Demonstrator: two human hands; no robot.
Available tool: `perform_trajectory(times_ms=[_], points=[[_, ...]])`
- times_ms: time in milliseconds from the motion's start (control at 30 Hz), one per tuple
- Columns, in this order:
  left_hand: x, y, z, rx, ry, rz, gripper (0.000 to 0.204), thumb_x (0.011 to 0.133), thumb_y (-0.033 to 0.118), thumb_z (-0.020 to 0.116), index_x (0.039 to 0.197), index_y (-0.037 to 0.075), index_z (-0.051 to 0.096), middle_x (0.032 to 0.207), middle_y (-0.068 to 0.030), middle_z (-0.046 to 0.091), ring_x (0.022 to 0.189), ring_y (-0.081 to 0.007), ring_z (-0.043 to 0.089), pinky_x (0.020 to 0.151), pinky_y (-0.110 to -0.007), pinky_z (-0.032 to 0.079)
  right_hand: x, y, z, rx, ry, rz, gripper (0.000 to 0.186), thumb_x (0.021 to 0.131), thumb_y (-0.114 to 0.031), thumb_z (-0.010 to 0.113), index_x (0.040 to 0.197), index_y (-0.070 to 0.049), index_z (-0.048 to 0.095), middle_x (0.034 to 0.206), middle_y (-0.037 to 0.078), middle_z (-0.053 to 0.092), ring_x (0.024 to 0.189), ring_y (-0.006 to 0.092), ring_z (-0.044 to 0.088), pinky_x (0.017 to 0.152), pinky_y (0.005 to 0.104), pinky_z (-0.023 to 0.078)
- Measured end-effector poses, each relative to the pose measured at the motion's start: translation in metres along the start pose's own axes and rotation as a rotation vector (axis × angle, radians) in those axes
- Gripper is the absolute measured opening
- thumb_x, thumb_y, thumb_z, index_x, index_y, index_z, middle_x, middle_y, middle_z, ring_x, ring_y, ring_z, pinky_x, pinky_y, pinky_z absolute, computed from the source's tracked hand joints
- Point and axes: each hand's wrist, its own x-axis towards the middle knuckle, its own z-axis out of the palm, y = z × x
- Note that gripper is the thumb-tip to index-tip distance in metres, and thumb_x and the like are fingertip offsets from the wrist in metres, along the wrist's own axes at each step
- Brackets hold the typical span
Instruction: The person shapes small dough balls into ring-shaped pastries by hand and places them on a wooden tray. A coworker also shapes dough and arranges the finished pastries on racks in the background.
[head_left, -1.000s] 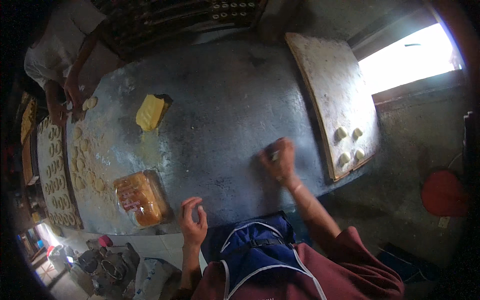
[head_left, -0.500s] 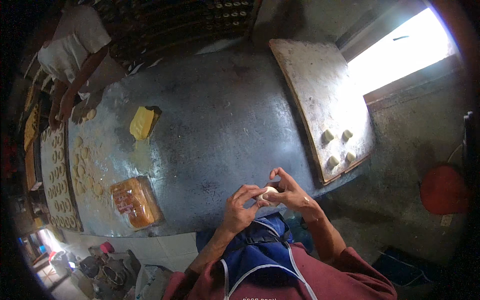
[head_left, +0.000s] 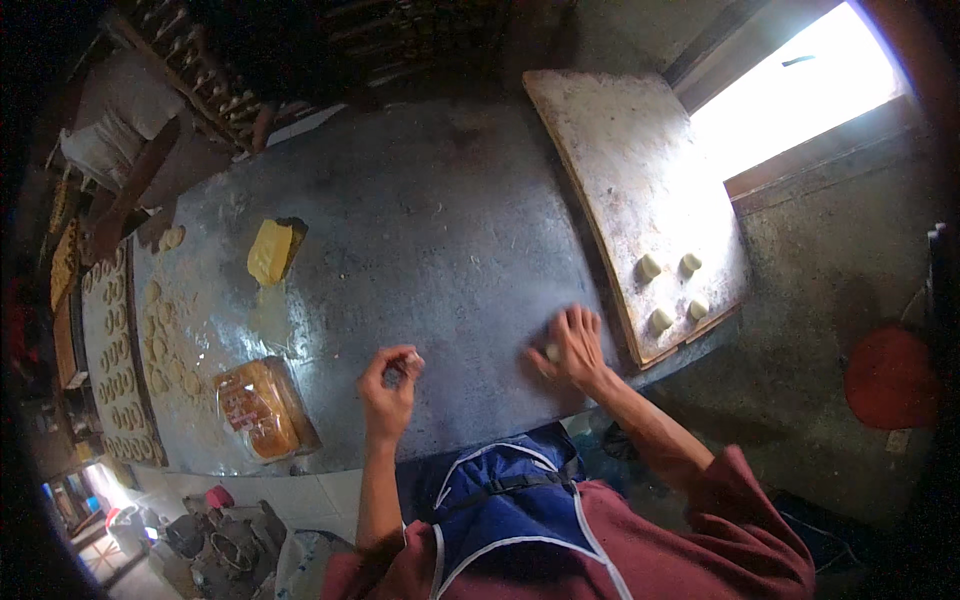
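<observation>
"Pale, rounded dough ball [head_left: 552,353]: where entered, and amid what, by descending size?"

"On the worktop [head_left: 430,210], a broad, dark grey surface, whitened with flour toward its left end. Next, one rectangular, pale-dusted wooden board [head_left: 640,170], laid along the worktop's right side."

"Following items?"

"One deep blue apron with white edging [head_left: 520,505], worn over a maroon shirt [head_left: 690,530], at the near edge. One brown loaf in clear plastic wrapping [head_left: 258,405], near left."

"Hands?"

"Right hand [head_left: 578,350]: bare, cupped palm-down on the worktop, just beside the board. Grip narrow, curved round the dough ball, which shows partly beside the thumb. Left hand [head_left: 388,395]: bare, raised between the loaf and the right hand, well apart from the latter. Fingers bent toward the thumb; a pale bit [head_left: 414,358] shows at the fingertips. Cannot tell whether this grip pinches it."

"Lesser stock?"

"One yellow, soft-edged block [head_left: 270,252], farther back, left of centre. Smaller again: four pale, rounded dough lumps [head_left: 650,266], set apart from one another, in two pairs, on the board's near end."
</observation>
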Motion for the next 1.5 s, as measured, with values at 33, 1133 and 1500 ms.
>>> perform_trajectory(times_ms=[33, 1133, 1500], points=[[0.008, -0.007, -0.001, 0.025, 0.030, 0.012, 0.015, 0.093, 0.016, 0.077, 0.101, 0.004, 0.072, 0.093, -0.0063, 0.072, 0.080, -0.0136, 0.065, 0.074, -0.029, 0.053, -0.006, -0.011, 0.008, 0.075, -0.008, -0.008, 0.053, 0.079, -0.044, 0.077, 0.103, -0.002, 0.057, 0.102, 0.020, 0.052, 0.100, 0.0369, 0.050, 0.086, 0.0460, 0.040], [-0.038, 0.081, 0.031, -0.482, -0.642, 0.182, 0.012, 0.087, -0.002, 0.072, 0.097, 0.005, 0.071, 0.093, -0.0088, 0.073, 0.092, -0.0214, 0.072, 0.082, -0.034, 0.057, -0.028, -0.013, 0.009, 0.864, 0.067, 0.452, 0.018, 0.092, -0.007, 0.067, 0.105, -0.006, 0.055, 0.092, 0.007, 0.066, 0.088, 0.0198, 0.064, 0.070, 0.0319, 0.050], [0.075, -0.030, 0.038, 0.534, 0.097, 0.459, 0.015, 0.090, 0.022, 0.077, 0.084, 0.012, 0.069, 0.095, -0.0022, 0.059, 0.093, -0.0245, 0.053, 0.087, -0.045, 0.043, -0.040, 0.008, 0.073, 0.136, -0.350, -0.222, 0.051, 0.090, -0.035, 0.068, 0.114, 0.008, 0.056, 0.103, 0.024, 0.059, 0.097, 0.0419, 0.057, 0.088, 0.0529, 0.045]])
